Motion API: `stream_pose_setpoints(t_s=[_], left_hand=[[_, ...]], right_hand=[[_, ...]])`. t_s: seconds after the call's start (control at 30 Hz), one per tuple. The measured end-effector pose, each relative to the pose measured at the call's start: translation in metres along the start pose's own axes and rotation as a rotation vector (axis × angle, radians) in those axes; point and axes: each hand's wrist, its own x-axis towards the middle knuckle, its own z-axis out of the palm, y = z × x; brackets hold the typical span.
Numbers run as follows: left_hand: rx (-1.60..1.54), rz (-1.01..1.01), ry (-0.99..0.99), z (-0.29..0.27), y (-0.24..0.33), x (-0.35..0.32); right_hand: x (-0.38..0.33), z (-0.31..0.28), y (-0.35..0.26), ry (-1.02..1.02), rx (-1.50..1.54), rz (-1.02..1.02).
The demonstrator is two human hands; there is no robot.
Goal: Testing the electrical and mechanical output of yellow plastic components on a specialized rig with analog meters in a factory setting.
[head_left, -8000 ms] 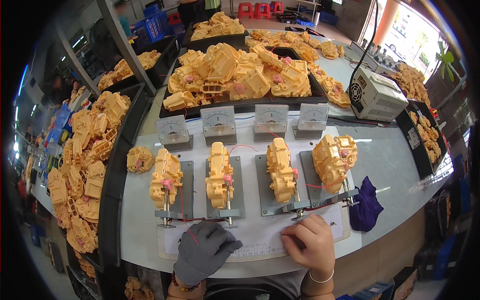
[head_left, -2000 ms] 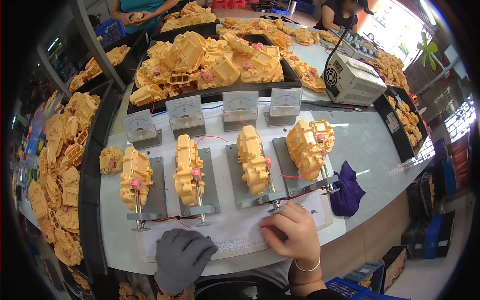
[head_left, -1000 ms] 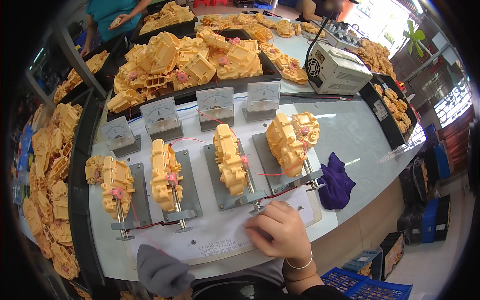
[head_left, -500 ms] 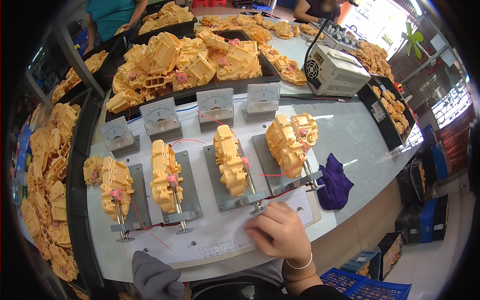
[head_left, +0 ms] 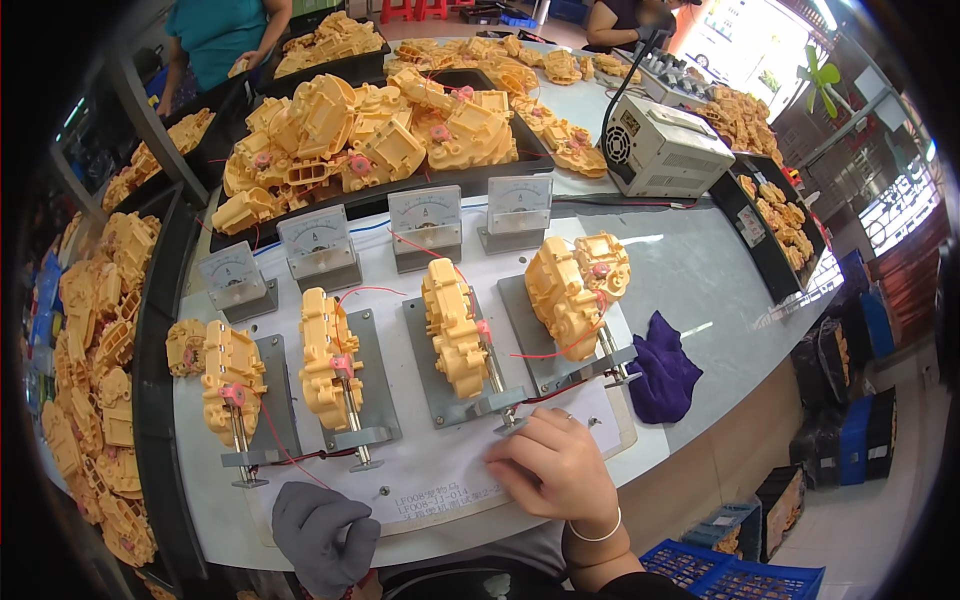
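Note:
Four yellow plastic gear housings stand in grey metal clamp fixtures: the leftmost housing (head_left: pixel 230 370), the second housing (head_left: pixel 325 350), the third housing (head_left: pixel 452 325) and the rightmost housing (head_left: pixel 562 300). My right hand (head_left: pixel 560 470), bare, has its fingers bent in beside the plunger end (head_left: pixel 510 427) of the third fixture. Any contact there, and whatever is under the fingertips, cannot be made out. My left hand (head_left: pixel 325 540), in a grey glove, is curled closed at the table's front edge, below the first two fixtures. Nothing shows in it.
Panel meters (head_left: pixel 425 215) stand behind the fixtures. Yellow housings fill the black tray (head_left: pixel 390 200) at the back and another at left. A purple cloth (head_left: pixel 663 370) lies right of the fixtures, a grey power unit (head_left: pixel 668 145) behind it. Another person (head_left: pixel 225 45) stands at back left.
My left gloved hand has moved up and slightly right over the table edge. My right hand stays beside the third fixture. The view has shifted slightly.

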Motion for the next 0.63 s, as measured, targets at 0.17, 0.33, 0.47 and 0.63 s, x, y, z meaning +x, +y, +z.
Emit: stream_pose_setpoints(t_s=[0.17, 0.33, 0.47, 0.63], left_hand=[[0.077, -0.043, -0.087, 0.008, 0.01, 0.01], [0.118, -0.006, -0.18, 0.011, 0.009, 0.016], [0.161, -0.019, -0.166, 0.012, 0.009, 0.015], [0.169, -0.043, -0.175, 0.012, 0.01, 0.015]], right_hand=[[0.001, 0.0, 0.0, 0.011, -0.005, -0.016], [0.0, 0.0, 0.0, 0.0, 0.001, -0.019], [-0.001, 0.0, 0.0, -0.005, -0.011, -0.017], [-0.001, 0.0, -0.001, -0.012, -0.041, -0.019]])
